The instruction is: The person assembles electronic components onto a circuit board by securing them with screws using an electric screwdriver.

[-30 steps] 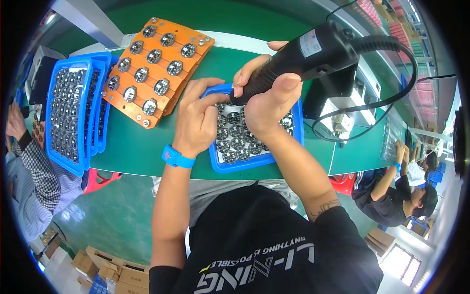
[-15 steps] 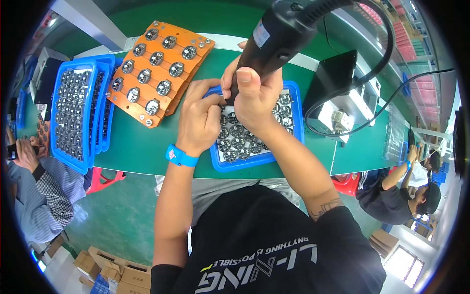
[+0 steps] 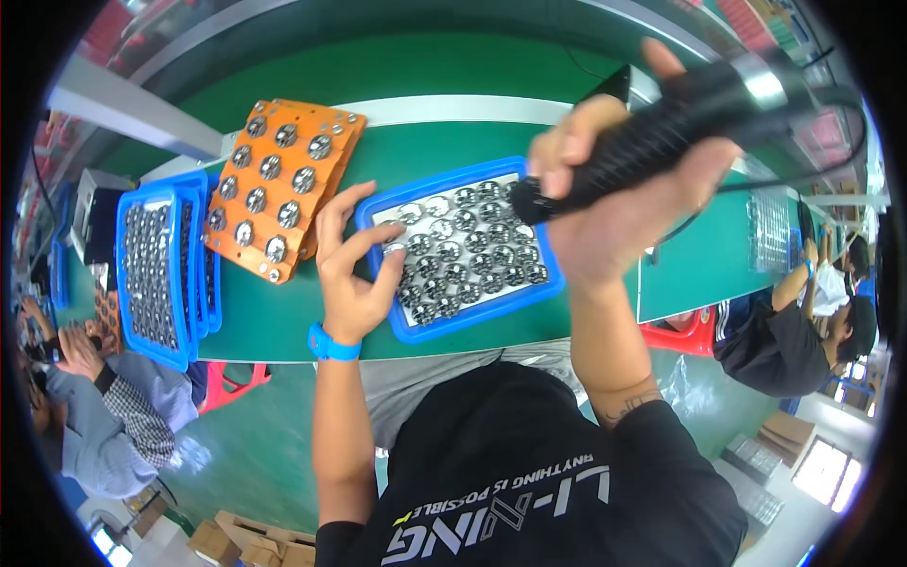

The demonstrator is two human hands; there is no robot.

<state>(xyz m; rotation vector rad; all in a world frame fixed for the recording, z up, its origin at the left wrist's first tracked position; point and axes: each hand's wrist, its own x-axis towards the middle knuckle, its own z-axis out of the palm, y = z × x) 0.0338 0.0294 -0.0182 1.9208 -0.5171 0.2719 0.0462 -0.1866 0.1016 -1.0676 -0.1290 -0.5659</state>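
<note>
My right hand (image 3: 605, 231) is wrapped round a black, corded electric screwdriver (image 3: 647, 132), held tilted above the right side of a blue tray (image 3: 444, 333). Hand and tool are smeared by motion. Rows of round metal watch parts (image 3: 477, 241) lie in the tray on a white liner. At its left edge, my left hand (image 3: 351, 274), with a blue wristband, has thumb and index finger closed about one round watch part (image 3: 391, 248); the other fingers stretch apart. Left of that hand, an orange fixture plate (image 3: 269, 194) carries several more round parts.
Stacked blue trays (image 3: 156, 283) full of round parts stand at the left. A dark boxy device (image 3: 619, 85) is partly hidden behind my right hand. Clear plastic trays (image 3: 770, 231) are farther right. Co-workers sit on both sides, near red stools (image 3: 680, 331).
The screwdriver has swung right and down, away from my left hand. My left hand has moved left and lower to the tray's left edge. The view has shifted, and more of the tray shows.
</note>
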